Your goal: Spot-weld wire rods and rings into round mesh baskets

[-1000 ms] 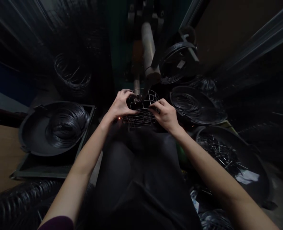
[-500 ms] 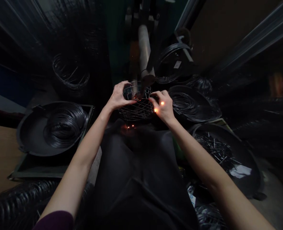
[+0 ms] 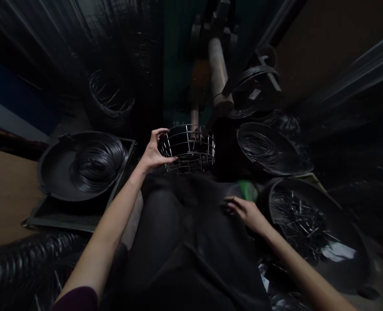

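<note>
My left hand (image 3: 153, 151) grips the left side of a round wire basket (image 3: 189, 149), thumb along the near side and fingers on the upper rim. The basket sits tilted around the lower electrode (image 3: 194, 119) of a welding machine, below a thick grey cylindrical arm (image 3: 218, 69). Away from the basket, my right hand (image 3: 245, 211) hovers over the dark apron (image 3: 191, 229) on my lap. Its fingers are pinched together, and I cannot make out what, if anything, is between them.
At the left, a black basin (image 3: 50, 177) with wire rings (image 3: 99, 162) stands on a metal frame. Another basin (image 3: 295, 162) with wire rings lies on the right. Nearer, a large basin (image 3: 350, 224) contains short wire pieces (image 3: 298, 220). A green object (image 3: 248, 190) is beside my lap.
My right hand has left the basket and moved down and right over my lap. The glowing sparks are gone. The basket now shows more of its side, still in my left hand.
</note>
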`<state>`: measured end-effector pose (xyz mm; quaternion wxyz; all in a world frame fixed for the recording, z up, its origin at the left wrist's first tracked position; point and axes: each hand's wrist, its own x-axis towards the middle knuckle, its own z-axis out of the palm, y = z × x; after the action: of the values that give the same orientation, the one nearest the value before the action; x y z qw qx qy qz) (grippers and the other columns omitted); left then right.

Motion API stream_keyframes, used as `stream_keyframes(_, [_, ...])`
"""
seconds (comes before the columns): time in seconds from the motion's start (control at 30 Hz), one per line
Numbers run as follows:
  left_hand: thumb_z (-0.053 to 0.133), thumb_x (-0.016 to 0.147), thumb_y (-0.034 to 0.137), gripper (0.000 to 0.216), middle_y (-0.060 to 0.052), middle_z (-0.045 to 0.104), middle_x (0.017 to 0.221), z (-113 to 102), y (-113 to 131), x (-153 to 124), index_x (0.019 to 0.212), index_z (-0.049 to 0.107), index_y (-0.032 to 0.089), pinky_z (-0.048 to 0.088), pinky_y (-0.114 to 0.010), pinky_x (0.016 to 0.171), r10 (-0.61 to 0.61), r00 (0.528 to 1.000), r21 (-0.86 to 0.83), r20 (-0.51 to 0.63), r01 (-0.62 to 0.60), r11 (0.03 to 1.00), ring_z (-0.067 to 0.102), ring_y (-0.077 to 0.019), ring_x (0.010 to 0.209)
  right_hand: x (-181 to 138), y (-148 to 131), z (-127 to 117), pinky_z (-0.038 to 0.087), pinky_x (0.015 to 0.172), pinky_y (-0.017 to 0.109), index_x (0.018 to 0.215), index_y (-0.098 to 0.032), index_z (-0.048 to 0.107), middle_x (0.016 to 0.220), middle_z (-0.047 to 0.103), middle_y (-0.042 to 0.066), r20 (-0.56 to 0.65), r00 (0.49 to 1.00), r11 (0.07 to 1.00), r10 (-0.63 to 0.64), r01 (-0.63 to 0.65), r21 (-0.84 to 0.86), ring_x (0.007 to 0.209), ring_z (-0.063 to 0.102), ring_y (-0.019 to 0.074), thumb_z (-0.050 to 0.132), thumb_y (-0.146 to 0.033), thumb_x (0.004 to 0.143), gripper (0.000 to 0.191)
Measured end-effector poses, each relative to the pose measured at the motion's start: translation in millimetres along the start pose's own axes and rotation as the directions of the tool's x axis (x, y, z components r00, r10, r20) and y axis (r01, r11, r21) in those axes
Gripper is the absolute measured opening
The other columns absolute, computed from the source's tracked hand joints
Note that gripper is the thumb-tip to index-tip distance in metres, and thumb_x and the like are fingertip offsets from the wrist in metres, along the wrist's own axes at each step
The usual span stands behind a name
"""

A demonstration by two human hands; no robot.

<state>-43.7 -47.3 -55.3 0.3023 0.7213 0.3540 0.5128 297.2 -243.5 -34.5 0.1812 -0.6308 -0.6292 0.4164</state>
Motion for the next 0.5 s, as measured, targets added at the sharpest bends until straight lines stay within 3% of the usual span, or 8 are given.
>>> stream_keyframes(0.1, [0.089,0.057,0.045,0.085,-0.013,0.050,0.133,-1.6,25.8,-7.4,0.126,0.043,0.024,0.042,-0.047,0.110,0.063,0.997,0.126,0.055,-0.069,0.990,0.050,-0.0303,0.128,20.9,-56.9,-12.9,0.048,0.057,0.027,0.122,-0.021,0.062,0.074,0.065,0.001,-0.097,0.993,0.991,-0.067,0.078,0.109,0.059,0.057,0.0144,0.063,-0.049,0.081,0.049])
stream_keyframes(0.2, [0.087,0.059,0.035,0.077,-0.012,0.050,0.136,5.1,49.7,-7.1,0.124,0.047,0.024,0.040,-0.048,0.110,0.095,0.980,0.245,0.175,-0.136,0.960,0.047,-0.0307,0.130,52.3,-117.6,-22.4,0.043,0.052,0.025,0.108,-0.018,0.070,0.070,0.065,0.000,0.055,0.991,0.984,-0.122,0.114,0.138,0.052,0.051,0.0107,0.068,-0.049,0.080,0.042])
stream_keyframes(0.27, [0.087,0.058,0.032,0.074,-0.012,0.049,0.138,11.4,61.2,-3.3,0.121,0.050,0.025,0.039,-0.050,0.110,0.077,0.966,0.312,0.248,-0.155,0.937,0.045,-0.0320,0.130,72.8,-142.2,-23.3,0.044,0.054,0.025,0.095,-0.017,0.074,0.074,0.069,0.002,0.116,0.984,0.990,-0.138,0.135,0.037,0.055,0.056,0.0115,0.067,-0.045,0.082,0.031])
stream_keyframes(0.33, [0.087,0.058,0.032,0.070,-0.012,0.048,0.140,17.0,68.0,1.5,0.118,0.052,0.025,0.038,-0.052,0.110,0.052,0.954,0.355,0.296,-0.160,0.921,0.044,-0.0336,0.130,87.3,-152.2,-20.7,0.047,0.063,0.026,0.092,-0.017,0.076,0.081,0.074,0.004,0.058,0.979,0.961,-0.197,0.205,-0.186,0.068,0.065,0.0150,0.064,-0.037,0.087,0.024])
stream_keyframes(0.4, [0.087,0.057,0.033,0.068,-0.013,0.047,0.141,21.5,70.5,6.0,0.116,0.054,0.024,0.038,-0.053,0.110,0.039,0.949,0.371,0.313,-0.160,0.915,0.043,-0.0346,0.130,92.8,-152.2,-16.4,0.049,0.071,0.028,0.103,-0.018,0.075,0.095,0.076,0.007,0.016,0.954,0.835,-0.301,0.272,-0.479,0.085,0.070,0.0199,0.060,-0.033,0.090,0.025])
stream_keyframes(0.5, [0.086,0.058,0.031,0.066,-0.013,0.047,0.140,27.2,69.3,11.1,0.116,0.056,0.022,0.038,-0.052,0.110,0.028,0.950,0.375,0.310,-0.150,0.915,0.044,-0.0341,0.130,88.7,-145.5,-12.0,0.049,0.065,0.030,0.131,-0.018,0.062,0.120,0.070,0.012,0.129,0.928,0.559,-0.350,0.317,-0.766,0.091,0.071,0.0244,0.056,-0.030,0.093,0.040])
